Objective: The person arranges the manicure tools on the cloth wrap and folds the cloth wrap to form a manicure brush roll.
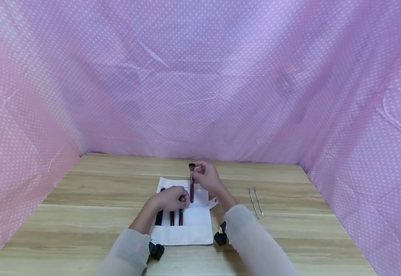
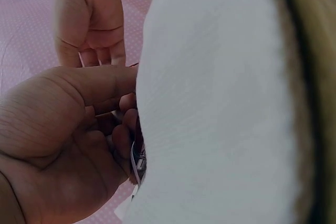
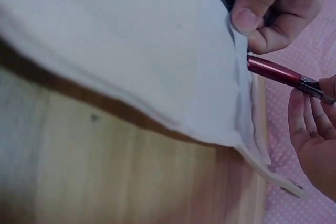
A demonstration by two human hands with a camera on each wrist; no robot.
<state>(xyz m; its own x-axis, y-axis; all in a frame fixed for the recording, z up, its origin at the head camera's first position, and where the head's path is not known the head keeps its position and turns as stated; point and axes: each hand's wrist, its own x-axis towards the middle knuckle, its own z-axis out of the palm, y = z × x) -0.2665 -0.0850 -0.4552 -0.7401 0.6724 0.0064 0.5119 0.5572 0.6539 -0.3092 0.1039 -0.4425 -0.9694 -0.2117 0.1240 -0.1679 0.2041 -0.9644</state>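
A white cloth brush roll point(image 1: 197, 236) lies on the wooden table. My right hand point(image 1: 207, 177) pinches a makeup brush point(image 1: 192, 193) near its metal collar; its dark bristles point away and its red handle points toward the roll. In the right wrist view, the handle's end point(image 3: 273, 70) is hidden behind the pocket edge. My left hand point(image 3: 281, 11) pinches that pocket edge between thumb and fingers. Below the left hand, two red-handled brushes point(image 1: 172, 218) and a black-handled tool point(image 1: 159, 218) stand in the roll's pocket. White cloth fills much of the left wrist view.
Two thin metal sticks point(image 1: 253, 203) lie side by side on the table point(image 1: 290, 230), right of the roll. A strap with a snap point(image 1: 213, 202) sticks out from the roll's right side. Pink dotted cloth point(image 1: 200, 96) hangs behind and around the table.
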